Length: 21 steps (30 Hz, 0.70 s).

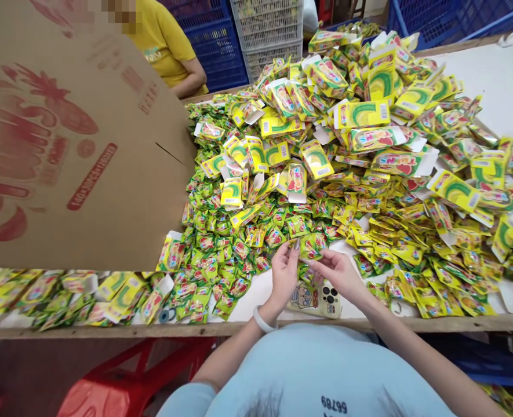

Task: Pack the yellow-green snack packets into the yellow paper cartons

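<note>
Holding a small stack of green-and-yellow sachets [310, 248] between both hands, just above the phone [321, 298] lying at the near edge of the table [499, 87] — that phone serving as the landmark throughout. Left hand [284, 272] sitting just beyond the phone's left end, fingers [294, 248] curled and pinching the left end of the sachets, thumb and forefinger nearly closed on them. Right hand [341, 272] hovering beyond the phone's right end, fingertips [321, 262] closed lightly on the right side of the same stack, palm turned inward. Long axis of the sachets running roughly left to right, parallel to the phone's long side, so each hand gripping one end and neither clearly nearer than the other. Wearing a pale bangle [262, 321] on the left wrist, nearer the body than the phone. Spreading out beyond the phone and to both sides — a broad heap of loose sachets [239, 249], closest ones lying just past the left fingertips. Farther beyond the phone and to its right, rising into a mound of flat yellow cartons [360, 113], many unfolded. Standing far to the left of the phone, a large brown cardboard box [73, 150] with red print, tipped over the table. Sitting beyond that box, another person in a yellow shirt [164, 40], forearm resting at the table's far edge.
</note>
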Tool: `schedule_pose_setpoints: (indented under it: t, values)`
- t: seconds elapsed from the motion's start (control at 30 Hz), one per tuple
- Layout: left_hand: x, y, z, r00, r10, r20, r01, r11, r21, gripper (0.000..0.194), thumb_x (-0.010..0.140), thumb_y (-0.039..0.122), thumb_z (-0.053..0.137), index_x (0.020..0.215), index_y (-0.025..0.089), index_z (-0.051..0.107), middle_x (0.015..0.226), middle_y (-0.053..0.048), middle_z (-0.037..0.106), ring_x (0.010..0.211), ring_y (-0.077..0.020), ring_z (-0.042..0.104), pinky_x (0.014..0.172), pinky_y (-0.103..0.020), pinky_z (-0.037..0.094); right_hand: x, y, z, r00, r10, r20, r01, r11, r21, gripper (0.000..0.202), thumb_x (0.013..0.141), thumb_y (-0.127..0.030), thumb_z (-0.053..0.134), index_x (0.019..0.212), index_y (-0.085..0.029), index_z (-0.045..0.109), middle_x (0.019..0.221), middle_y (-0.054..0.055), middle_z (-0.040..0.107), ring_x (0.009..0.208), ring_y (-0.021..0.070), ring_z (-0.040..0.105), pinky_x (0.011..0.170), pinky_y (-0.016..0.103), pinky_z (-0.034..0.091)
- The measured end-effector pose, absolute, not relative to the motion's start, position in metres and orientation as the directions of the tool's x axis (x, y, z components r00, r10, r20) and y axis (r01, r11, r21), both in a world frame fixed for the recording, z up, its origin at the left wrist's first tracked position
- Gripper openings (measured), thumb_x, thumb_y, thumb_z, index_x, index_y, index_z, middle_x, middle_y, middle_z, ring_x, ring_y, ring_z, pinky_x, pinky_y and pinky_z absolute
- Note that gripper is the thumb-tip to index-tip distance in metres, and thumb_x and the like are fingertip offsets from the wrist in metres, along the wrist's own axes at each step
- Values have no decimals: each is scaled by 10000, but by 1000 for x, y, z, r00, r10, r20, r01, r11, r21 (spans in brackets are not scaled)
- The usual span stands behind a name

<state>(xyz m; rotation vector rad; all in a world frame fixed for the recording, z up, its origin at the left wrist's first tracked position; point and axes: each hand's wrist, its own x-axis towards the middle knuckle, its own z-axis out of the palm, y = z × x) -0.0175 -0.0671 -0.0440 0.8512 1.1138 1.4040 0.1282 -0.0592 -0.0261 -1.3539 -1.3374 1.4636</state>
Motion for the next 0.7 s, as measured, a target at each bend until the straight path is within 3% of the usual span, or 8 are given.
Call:
schedule_pose_setpoints:
  t: [0.07,0.17,0.27,0.37,0.47,0.57,0.63,0.7]
  values:
    - [-17,-68,-42,-118,992,-45,-255,13,967,414,867,582,644,916,173,682,778,-27,668,699,-149,595,678,-267,512,138,-60,-23,-126,985,-120,258,-84,-962,607,648,-537,855,1072,-187,596,960,81,702,713,180,662,501,263,552]
    - [-19,-68,-40,-32,994,107,-121,-110,987,381,915,540,598,933,179,721,989,-96,695,985,-226,637,916,-375,521,147,-56,-15,-295,955,-35,216,30,-976,731,752,-493,799,1360,-240,482,1256,128,632,967,202,676,675,304,618]
    - [-40,-58,-35,-58,944,324,119,-315,941,380,988,484,477,943,194,718,1137,-127,627,1146,-255,575,1021,-434,470,152,-50,-9,-457,889,-36,145,35,-989,406,879,-502,664,1151,-202,643,981,76,718,776,170,694,691,315,617]
    - [-91,-28,-28,-108,886,451,477,-352,805,342,1011,408,407,1155,187,624,1182,-146,605,1163,-268,558,1038,-455,449,163,-48,-7,-428,903,-42,233,65,-970,311,877,-490,675,928,-183,683,772,31,689,632,149,640,581,281,579]
    - [-146,17,-19,-36,976,216,833,-90,546,412,918,363,586,1270,151,557,1274,-180,607,1240,-324,528,1083,-482,396,177,-53,-6,-396,916,-66,231,30,-973,335,844,-505,713,925,-184,662,814,36,684,612,130,599,529,260,555]
    - [-172,58,-8,44,987,-156,934,15,358,514,799,346,722,1249,145,577,1249,-187,663,1209,-360,578,1041,-484,422,184,-60,-10,-388,911,-140,165,-81,-983,385,832,-535,721,956,-185,619,779,23,670,565,112,575,509,248,542]
    - [-175,71,-2,57,972,-228,942,23,334,490,705,296,788,1140,137,627,1201,-183,692,1162,-362,612,1013,-455,445,184,-63,-14,-386,903,-188,170,-131,-977,424,809,-554,738,970,-187,602,705,2,652,522,109,561,470,237,518]
    - [-171,70,3,48,979,-199,941,22,337,393,712,219,748,1077,120,640,1192,-196,689,1131,-345,627,990,-428,461,186,-63,-14,-369,909,-195,186,-134,-973,437,788,-566,754,938,-184,603,671,1,656,501,112,564,449,233,507]
